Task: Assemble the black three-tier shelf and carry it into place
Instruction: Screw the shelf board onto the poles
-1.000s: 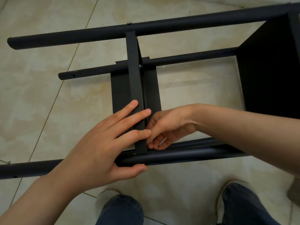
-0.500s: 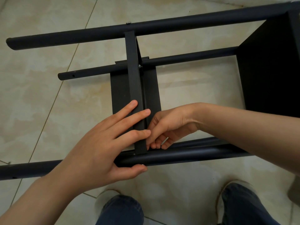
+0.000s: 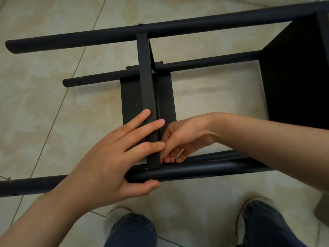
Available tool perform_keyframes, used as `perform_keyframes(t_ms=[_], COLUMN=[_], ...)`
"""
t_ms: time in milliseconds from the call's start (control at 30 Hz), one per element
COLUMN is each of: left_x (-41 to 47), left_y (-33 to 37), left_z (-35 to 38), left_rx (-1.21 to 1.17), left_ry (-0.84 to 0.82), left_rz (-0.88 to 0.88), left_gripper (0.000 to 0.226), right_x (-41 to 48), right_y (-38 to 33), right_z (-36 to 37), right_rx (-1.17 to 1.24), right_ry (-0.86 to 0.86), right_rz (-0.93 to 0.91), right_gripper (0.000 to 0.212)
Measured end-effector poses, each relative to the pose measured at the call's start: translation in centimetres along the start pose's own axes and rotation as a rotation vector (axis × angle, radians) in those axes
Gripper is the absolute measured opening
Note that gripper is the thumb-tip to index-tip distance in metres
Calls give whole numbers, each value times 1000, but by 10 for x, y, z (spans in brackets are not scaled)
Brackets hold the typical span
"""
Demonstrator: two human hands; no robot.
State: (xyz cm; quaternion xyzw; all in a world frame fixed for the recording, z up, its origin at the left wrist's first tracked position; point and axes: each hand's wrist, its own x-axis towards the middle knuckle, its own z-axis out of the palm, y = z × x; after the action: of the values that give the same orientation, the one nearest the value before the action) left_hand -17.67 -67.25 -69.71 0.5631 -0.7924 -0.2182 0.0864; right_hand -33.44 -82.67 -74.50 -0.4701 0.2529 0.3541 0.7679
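The shelf (image 3: pixel 293 77) lies on its side, poles (image 3: pixel 160 31) running 9 to 3 o'clock: your left hand (image 3: pixel 106 163) clamps it, fingers flat on the tier (image 3: pixel 145 77), thumb under the near pole (image 3: pixel 204 171); at the tier's 3 o'clock your right hand (image 3: pixel 183 138) pinches a small pale part (image 3: pixel 180 152).
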Motion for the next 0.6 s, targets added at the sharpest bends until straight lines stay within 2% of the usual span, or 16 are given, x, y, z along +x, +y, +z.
perform_keyframes(t_ms=[233, 400, 600], left_x=[0, 0, 0], left_y=[0, 0, 1], left_z=[0, 0, 0], left_rx=[-1, 5, 3], left_ry=[0, -9, 1], left_rz=[-6, -7, -4], left_gripper=[59, 60, 59], right_x=[2, 1, 2], right_y=[1, 2, 4], right_z=[2, 1, 2], right_rx=[23, -18, 5], right_ry=[-2, 5, -8], right_rz=[-43, -25, -48], right_gripper=[34, 21, 24])
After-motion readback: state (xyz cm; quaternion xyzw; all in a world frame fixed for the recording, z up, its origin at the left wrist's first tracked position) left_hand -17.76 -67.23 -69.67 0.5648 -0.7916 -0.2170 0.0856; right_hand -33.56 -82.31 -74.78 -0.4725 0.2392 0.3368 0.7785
